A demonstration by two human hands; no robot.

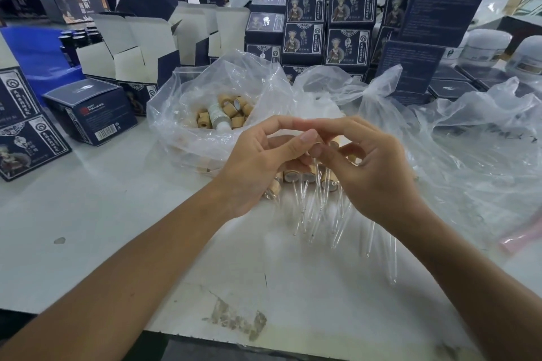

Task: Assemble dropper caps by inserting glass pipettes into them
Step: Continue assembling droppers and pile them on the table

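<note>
My left hand (258, 161) and my right hand (372, 167) meet above the white table, fingertips touching. Between them sits a tan wooden dropper cap (318, 145), pinched by my left thumb and my right fingers; a glass pipette (318, 184) hangs down from it. My left palm also cradles several assembled caps (299, 176) whose clear pipettes fan downward. Loose glass pipettes (369, 240) lie on the table under my right wrist. A clear plastic bag (181, 114) behind my hands holds several loose tan caps (231, 114) and a small white bottle (218, 117).
A second crumpled plastic bag (469, 138) spreads to the right. Dark blue printed boxes (91, 111) stand at the left, stacked boxes (322, 26) rise behind, open white-lined cartons (129, 50) sit at back left. White jars (487, 44) stand far right. The table edge (234, 340) runs near me.
</note>
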